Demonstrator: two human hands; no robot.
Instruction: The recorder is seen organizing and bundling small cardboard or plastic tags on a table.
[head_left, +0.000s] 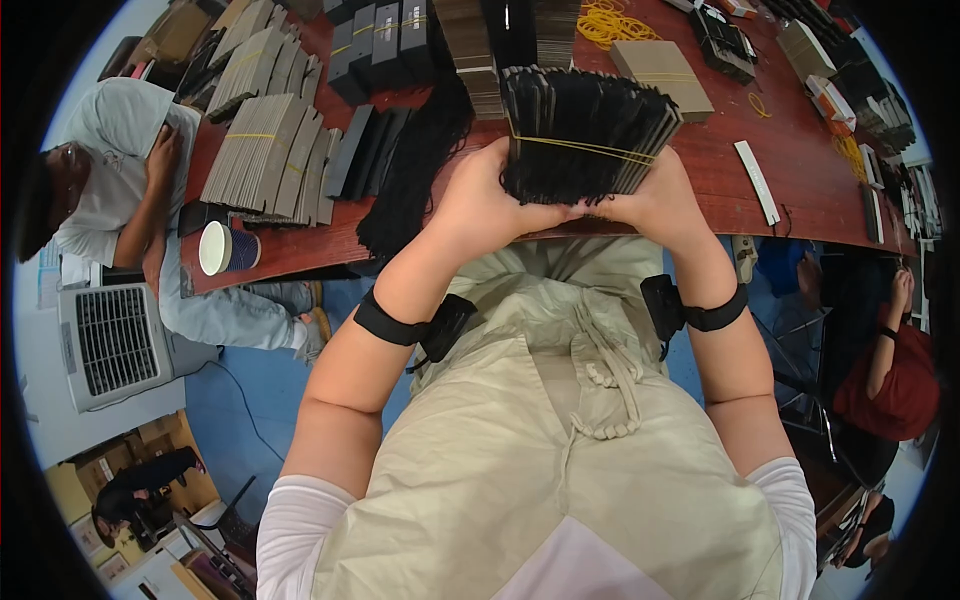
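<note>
Both of my hands grip one thick bundle of flat cardboard pieces with black cords (581, 135) over the table's front edge. My left hand (487, 199) clasps its left side, and my right hand (660, 199) its right side, the thumbs nearly meeting at the lower edge. A yellow rubber band runs around the bundle. My fingers behind it are hidden. Left of my left hand, a hank of black cords (420, 157) lies along the table and reaches its front edge. Just behind the bundle stands a stack of brown card pieces (471, 64).
On the red wooden table (720, 176) are grey cardboard bundles (247, 157), black boxes (379, 45), a paper cup (225, 247), yellow rubber bands (611, 22), a banded cardboard stack (664, 75) and a white strip (756, 182). People sit at left (120, 165) and right (889, 375).
</note>
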